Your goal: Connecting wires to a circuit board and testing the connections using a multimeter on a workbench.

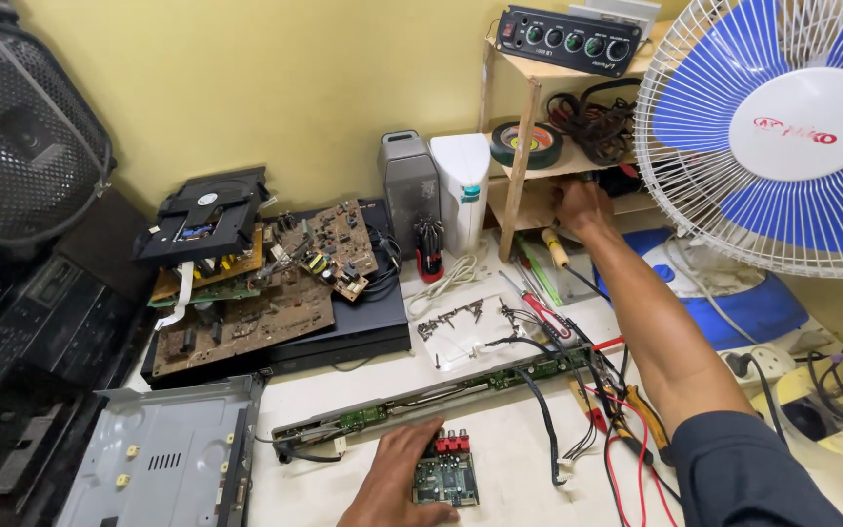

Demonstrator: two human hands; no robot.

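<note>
The left hand [394, 473] lies flat, open, against the small green circuit board [447, 478] just right of it — the right hand [581, 207] reaches far forward into the wooden shelf [519, 166], its grasp hidden.

Two hands: left hand [394, 478], right hand [582, 207]. One fan [782, 127]. One small green board [446, 478]. One long strip board [441, 393]. Three brown circuit boards [275, 283]. One tape roll [526, 144]. One metal cover [163, 454].

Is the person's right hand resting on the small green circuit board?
No, the right hand reaches into the wooden shelf; the left hand rests on the small green circuit board.
</note>
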